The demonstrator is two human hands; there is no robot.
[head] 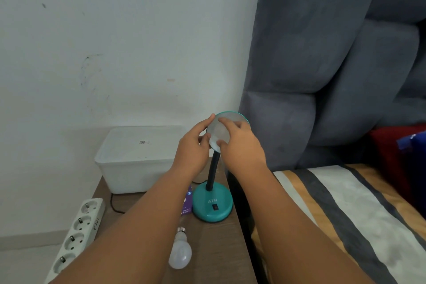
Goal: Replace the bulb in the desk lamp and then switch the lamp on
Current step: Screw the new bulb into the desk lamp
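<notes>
Desk lamp (pixel 212 203) is standing on the brown bench (pixel 214 251), just beside the bed (pixel 334 214), with its teal base near the bench's right edge and its black gooseneck rising to the shade (pixel 232 120). We are holding that shade between both hands: our left hand (pixel 192 147) is curling around its left rim, fingers closed on the edge, while our right hand (pixel 239 143) is spreading its fingers over the pale open face, thumb at the lower rim. Whether a bulb is sitting inside the shade we cannot tell, since our hands are covering it.

A white bulb (pixel 181 252) is lying loose on the bench in front of the base, screw cap pointing toward the lamp. We judge we are working at the socket, either seating or turning a bulb; the next move is calling for a steady shade and a gentle twist, then a press of the dark switch (pixel 215 207) on the base.

A purple carton (pixel 187 203), likely bulb packaging, is touching the base's left side; its contents are hidden. Behind it a white lidded box (pixel 138 159) is sitting closed, so we are not seeing inside. A white power strip (pixel 76 237) is lying off the bench's left edge.
</notes>
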